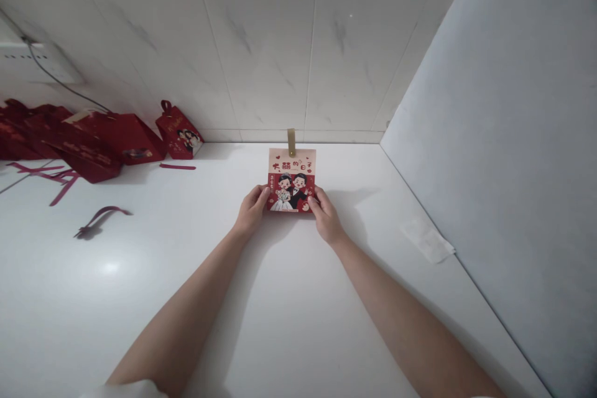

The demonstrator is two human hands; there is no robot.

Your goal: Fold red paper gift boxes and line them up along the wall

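Note:
A small red wedding gift box (292, 183) stands near the wall at the middle of the table. Its front bears a cartoon couple under a cream band with red Chinese characters. From its top rises a gold-coloured ribbon loop (291, 142). My left hand (252, 208) grips the box's left side, thumb at the front edge. On the opposite side my right hand (325, 214) holds the box, its thumb resting on the front face. The fingers behind the box are hidden.
Several red gift boxes (140, 140) crowd the back left against the tiled wall (265, 43). Loose dark red ribbons (105, 214) lie before them on the white table (153, 280). A white tissue (428, 239) lies beside the grey panel (517, 155) on the right.

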